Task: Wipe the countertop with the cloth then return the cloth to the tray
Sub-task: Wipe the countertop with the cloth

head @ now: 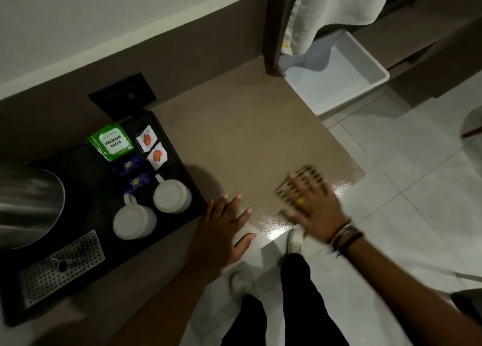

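Nearest me, my left hand (224,224) lies flat on the front edge of the light wood-grain countertop (247,137), fingers spread wide and holding nothing, just beside the corner of the black rectangular tray (182,168). My right hand (314,210), with dark bands at the wrist, presses down with splayed fingers on the checked brown-and-cream cloth (303,181); it is blurred, so I cannot tell how firmly it grips. The cloth lies flat on the countertop near its front right corner, well apart from the tray, with a wet-looking sheen on the surface just beside it.

On the tray I see a perforated metal drip grate (62,267) closest, a shiny steel kettle (26,202) at the left, then two white ceramic mugs (154,207) standing mouth down. Beyond them lie blue sachets (130,172), two white sachets with red marks (152,148) and a green tea packet (112,142). Farther off, a white plastic bin (370,66) stands on the tiled floor, with a pale towel (333,6) hanging above it.
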